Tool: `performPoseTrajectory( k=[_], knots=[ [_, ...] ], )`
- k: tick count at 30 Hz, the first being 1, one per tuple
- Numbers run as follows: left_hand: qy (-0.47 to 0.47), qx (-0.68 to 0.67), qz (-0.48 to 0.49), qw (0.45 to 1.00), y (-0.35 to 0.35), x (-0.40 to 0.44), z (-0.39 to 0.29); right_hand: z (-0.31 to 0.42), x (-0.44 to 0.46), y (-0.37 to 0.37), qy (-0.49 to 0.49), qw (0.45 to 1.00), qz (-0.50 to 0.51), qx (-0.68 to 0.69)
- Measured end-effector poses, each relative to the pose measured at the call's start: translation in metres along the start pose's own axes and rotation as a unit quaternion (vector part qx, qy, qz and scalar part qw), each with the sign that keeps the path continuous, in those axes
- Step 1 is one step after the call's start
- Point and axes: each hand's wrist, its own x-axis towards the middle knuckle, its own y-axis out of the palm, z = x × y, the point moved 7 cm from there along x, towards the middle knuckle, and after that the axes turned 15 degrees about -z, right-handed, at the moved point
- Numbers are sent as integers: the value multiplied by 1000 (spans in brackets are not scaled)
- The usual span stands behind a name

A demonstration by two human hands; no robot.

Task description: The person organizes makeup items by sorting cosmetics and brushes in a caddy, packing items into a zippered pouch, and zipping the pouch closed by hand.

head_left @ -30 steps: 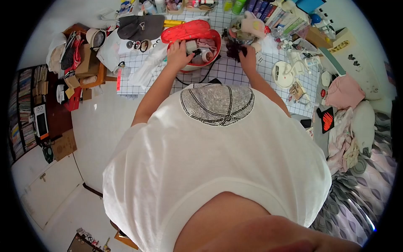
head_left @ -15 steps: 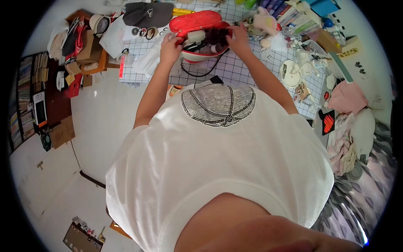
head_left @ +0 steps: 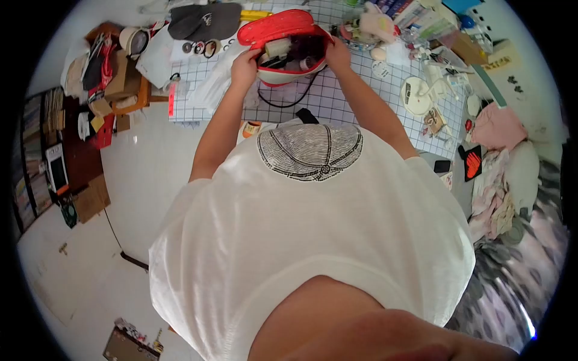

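Our two bare hands are at a red-and-white bag [head_left: 286,77] on a grid-patterned worktop [head_left: 355,90]. Taking the grey cap [head_left: 205,21] as our landmark, the bag sits to its right and a little nearer to us. Its red lid [head_left: 277,27] is open, tipped back on the far side.

Our left hand [head_left: 243,67] is at the bag's left end, the end nearer the cap, with its fingers bent over the rim. Our right hand [head_left: 338,55] is at the other end, farther from the cap, its fingers closed on the rim there. Neither hand is spread open, though we cannot tell how tightly they pinch.

Inside the bag we see a pale block-like item [head_left: 277,47] and a dark bundle [head_left: 307,47], too shadowed to name. A black cord [head_left: 283,106] loops on our side of the bag, farther from the cap.

We judge the bag fairly light, with walls that flex but mostly hold their shape; its loose contents could slide if it tips. The two ends of the rim look like the best holds. Its long axis runs left to right, away from the cap's side, the right end slightly farther from us. The mouth faces up.
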Motion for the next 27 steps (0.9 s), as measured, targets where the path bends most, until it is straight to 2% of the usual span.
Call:
performPoseTrajectory(
  k=[1,3,6,7,9,10,13,16,19,20,23,27],
  knots=[
    [-33,-22,1,999,-2,0,-4,-2,-1,-5,-9,1000,-26,13],
    [-31,-45,-11,998,-5,-2,-20,-10,-5,-14,-30,996,-75,39],
    [4,-80,-42,996,-11,2,-56,3,-14,-56,-26,996,-60,67],
    [2,-85,-24,996,-9,3,-69,5,-17,-70,-34,996,-50,69],
    [-5,-96,12,995,-1,1,-89,7,-28,-107,33,996,-47,71],
    [-53,-133,42,989,11,-2,-89,3,-31,-122,65,994,-45,72],
    [-9,-94,107,990,36,-18,-113,-31,-37,-147,62,988,-69,124],
    [21,-131,145,980,70,-43,-118,-60,-44,-174,106,985,-65,120],
    [1,-154,167,974,102,-63,-114,-105,-44,-180,130,983,-59,112],
    [42,-138,160,976,108,-68,-116,-121,-44,-180,132,984,-56,103],
    [52,-130,151,979,127,-79,-106,-141,-44,-177,153,982,-36,104],
    [106,-166,109,974,119,-82,-109,-150,-32,-170,124,992,-10,13]
  ],
)
